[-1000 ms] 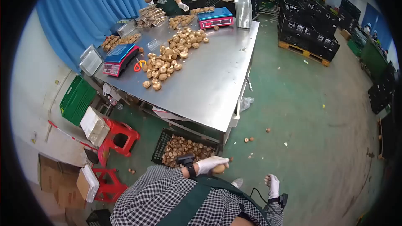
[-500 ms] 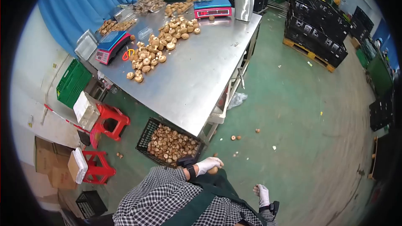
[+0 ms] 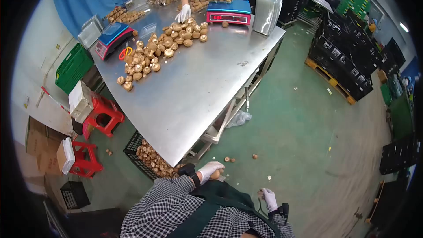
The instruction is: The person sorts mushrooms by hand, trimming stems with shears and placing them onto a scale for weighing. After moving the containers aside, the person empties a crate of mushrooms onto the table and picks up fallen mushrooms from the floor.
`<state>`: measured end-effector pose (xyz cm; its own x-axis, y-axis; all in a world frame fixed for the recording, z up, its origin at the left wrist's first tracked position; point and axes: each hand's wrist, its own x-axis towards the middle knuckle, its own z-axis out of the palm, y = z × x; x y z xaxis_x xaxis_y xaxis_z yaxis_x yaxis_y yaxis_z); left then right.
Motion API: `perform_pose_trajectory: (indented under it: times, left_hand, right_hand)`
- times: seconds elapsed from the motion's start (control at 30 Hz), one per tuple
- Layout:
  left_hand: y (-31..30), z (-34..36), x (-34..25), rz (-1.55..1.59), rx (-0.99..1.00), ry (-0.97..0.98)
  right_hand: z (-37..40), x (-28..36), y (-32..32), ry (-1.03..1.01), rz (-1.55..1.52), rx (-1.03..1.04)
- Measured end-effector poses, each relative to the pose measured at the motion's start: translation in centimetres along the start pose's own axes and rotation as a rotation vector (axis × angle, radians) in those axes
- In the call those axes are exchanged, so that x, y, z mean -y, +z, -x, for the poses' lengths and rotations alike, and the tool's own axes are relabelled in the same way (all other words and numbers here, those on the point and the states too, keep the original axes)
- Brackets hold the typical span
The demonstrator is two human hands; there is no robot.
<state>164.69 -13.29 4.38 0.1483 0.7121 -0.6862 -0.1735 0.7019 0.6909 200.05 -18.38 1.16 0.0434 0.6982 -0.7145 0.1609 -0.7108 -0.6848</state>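
My left hand [image 3: 209, 170], in a white glove, is in front of my apron near the table's near corner. Its fingers are closed around a brown mushroom [image 3: 215, 175]. My right hand [image 3: 269, 199], also gloved, hangs lower and to the right over the floor, fingers curled. What it holds, if anything, I cannot make out. Just left of my left hand, a black crate [image 3: 132, 150] full of mushrooms stands on the floor, partly under the table corner. A long pile of shiitake mushrooms [image 3: 152, 53] lies on the metal table [image 3: 185, 92].
A co-worker's gloved hand [image 3: 183, 14] touches the table by the pile's far end. Two scales [image 3: 229, 12] [image 3: 112, 39], orange scissors [image 3: 125, 53] and stacked clear trays [image 3: 267, 12] are on the table. Red stools [image 3: 105, 114] stand left; loose mushrooms [image 3: 229, 159] lie on the floor.
My view has shifted, and the table looms nearer, covering more of the crate. My left hand still grips a mushroom. The co-worker has leaned in, one hand reaching to the pile.
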Motion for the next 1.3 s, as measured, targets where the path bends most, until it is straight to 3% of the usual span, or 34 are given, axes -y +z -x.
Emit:
perform_pose_trajectory:
  times: [0.07, 0.1, 0.13, 0.17, 0.2, 0.23, 0.3, 0.37, 0.43, 0.5, 0.63, 0.7, 0.8, 0.87, 0.97, 1.03, 1.07, 1.1, 1.17, 1.2, 1.23, 1.3]
  left_hand:
    - [0.3, -0.7, -0.6, -0.071, 0.034, 0.167]
    - [-0.7, -1.9, 0.1, -0.595, 0.106, 0.635]
    - [-0.8, -2.6, 0.6, -0.725, 0.059, 0.746]
    - [0.0, -2.3, -0.4, -0.409, 0.023, 0.445]
    - [0.3, -2.5, 0.1, -0.368, -0.088, 0.343]
    - [0.4, -3.1, 1.3, -0.055, -0.146, 0.19]
    - [1.0, -3.8, 3.1, -0.045, -0.344, 0.072]
    - [0.5, -5.3, 7.2, -0.029, -0.429, 0.037]
    - [0.3, -7.3, 11.5, 0.046, -0.528, -0.083]
    - [0.6, -9.0, 14.6, -0.088, -0.627, -0.159]
    - [-3.0, -16.1, 25.2, -0.152, -0.66, -0.185]
    - [-4.8, -19.4, 30.5, -0.187, -0.679, -0.204]
    - [-8.4, -25.0, 37.1, -0.442, -0.803, -0.474]
    - [-8.6, -27.4, 36.4, -0.463, -0.847, -0.511]
    - [-11.0, -31.0, 38.4, -0.489, -0.881, -0.606]
    - [-12.6, -33.0, 41.8, -0.476, -1.07, -0.571]
    - [-13.6, -33.7, 43.0, -0.23, -1.053, -0.556]
    - [-14.2, -34.4, 44.2, -0.229, -1.056, -0.568]
    - [-15.3, -35.7, 46.7, -0.493, -1.041, -0.605]
    - [-15.7, -35.9, 47.5, -0.625, -1.028, -0.616]
    - [-15.8, -36.0, 47.7, -0.626, -1.029, -0.624]
    - [-16.0, -36.2, 47.3, -0.792, -1.068, -0.783]
  right_hand:
    - [-1.3, 1.5, -1.6, -0.076, 0.135, 0.063]
    - [-2.9, 0.6, -2.5, -0.611, 0.446, 0.079]
    - [-2.0, 3.8, -2.5, -0.292, 0.312, 0.134]
    - [-2.9, 4.6, -3.5, -0.304, 0.486, 0.223]
    - [-3.8, 4.5, -4.3, -0.457, 0.455, 0.288]
    - [-6.1, 4.6, -4.6, -0.098, 0.327, 0.258]
    - [-10.8, 4.0, -5.6, 0.053, 0.185, 0.261]
    - [-15.4, 0.9, -7.7, 0.001, 0.309, 0.354]
    - [-20.2, -1.4, -8.5, -0.004, 0.423, 0.302]
    - [-24.3, -2.8, -8.9, -0.106, 0.603, 0.242]
    - [-33.0, -7.3, -7.4, -0.23, 0.586, 0.148]
    - [-38.0, -10.3, -6.1, -0.182, 0.672, 0.16]
    - [-43.6, -11.7, -3.6, -0.235, 0.734, 0.202]
    - [-46.7, -12.7, -1.6, -0.327, 1.012, 0.15]
    - [-51.4, -15.5, 0.5, -0.461, 1.129, 0.093]
    - [-54.4, -17.5, 1.6, -0.473, 1.168, 0.094]
    - [-55.6, -18.5, 2.1, -0.476, 1.159, 0.107]
    - [-56.4, -19.7, 2.6, -0.47, 1.162, 0.118]
    - [-57.4, -20.9, 3.8, -0.482, 1.273, 0.123]
    - [-56.8, -21.4, 4.1, -0.565, 1.318, 0.013]
    - [-57.5, -22.1, 4.0, -0.562, 1.317, 0.02]
    - [-59.3, -23.1, 3.0, -0.591, 1.227, -0.034]
